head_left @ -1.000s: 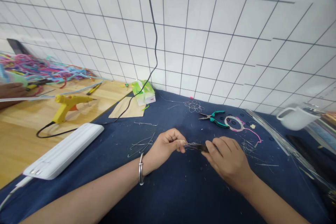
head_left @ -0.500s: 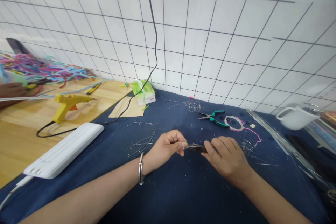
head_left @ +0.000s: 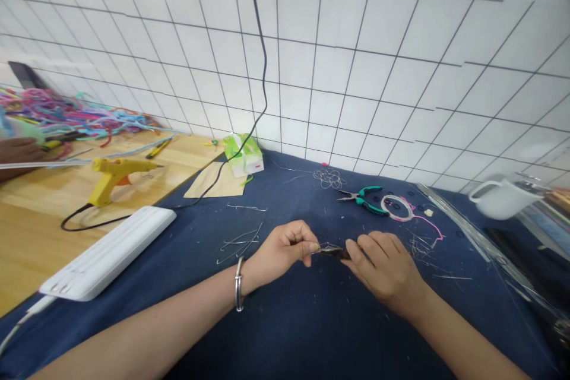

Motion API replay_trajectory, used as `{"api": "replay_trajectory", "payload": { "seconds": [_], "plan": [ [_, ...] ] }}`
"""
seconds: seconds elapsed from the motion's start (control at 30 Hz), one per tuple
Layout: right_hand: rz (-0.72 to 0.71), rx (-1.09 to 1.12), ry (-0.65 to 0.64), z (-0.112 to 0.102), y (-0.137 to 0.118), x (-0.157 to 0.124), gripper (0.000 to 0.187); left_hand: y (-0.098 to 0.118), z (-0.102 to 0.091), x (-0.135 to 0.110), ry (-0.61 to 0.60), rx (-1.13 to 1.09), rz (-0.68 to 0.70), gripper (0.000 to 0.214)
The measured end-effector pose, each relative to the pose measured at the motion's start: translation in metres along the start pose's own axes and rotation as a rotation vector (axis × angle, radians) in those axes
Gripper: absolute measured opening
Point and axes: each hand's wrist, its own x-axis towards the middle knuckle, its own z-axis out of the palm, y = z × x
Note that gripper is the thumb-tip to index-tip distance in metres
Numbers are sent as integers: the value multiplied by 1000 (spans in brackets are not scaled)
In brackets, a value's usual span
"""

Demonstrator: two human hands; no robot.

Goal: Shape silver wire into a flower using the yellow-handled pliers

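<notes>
Above the desk (head_left: pixel 307 332), your left hand (head_left: pixel 285 249) and right hand (head_left: pixel 385 270) pinch the small dark piece (head_left: pixel 332 250); grip its ends firmly, steadily.

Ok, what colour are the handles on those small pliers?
Teal green, on the small metal pliers lying on the blue cloth; head view.

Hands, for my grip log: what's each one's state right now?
Left hand: closed, pinching one end of the small dark piece.
Right hand: closed, pinching its other end.

A blue-clothed table (head_left: pixel 289 332) bears pliers (head_left: pixel 363 199), wire scraps (head_left: pixel 238 243), a white power strip (head_left: pixel 109 252) and tissues (head_left: pixel 244 155).
</notes>
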Motion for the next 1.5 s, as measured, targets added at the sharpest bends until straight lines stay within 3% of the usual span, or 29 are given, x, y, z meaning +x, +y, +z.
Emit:
{"api": "replay_trajectory", "payload": {
  "seconds": [0.4,0.73,0.93,1.2,1.5],
  "plan": [
    [13,62,-12,0,-2,2,21,2,-2,-1,40,288,141,11],
    [57,80,-32,0,-4,4,20,6,-1,-4,67,367,231,15],
    [76,101,-15,-2,-4,5,20,4,1,-5,94,369,324,12],
    [127,116,-83,-3,-8,5,20,1,-2,-5,80,517,491,15],
    [248,212,-23,11,-10,2,20,1,2,-3,162,357,312,12]
  ]
}}
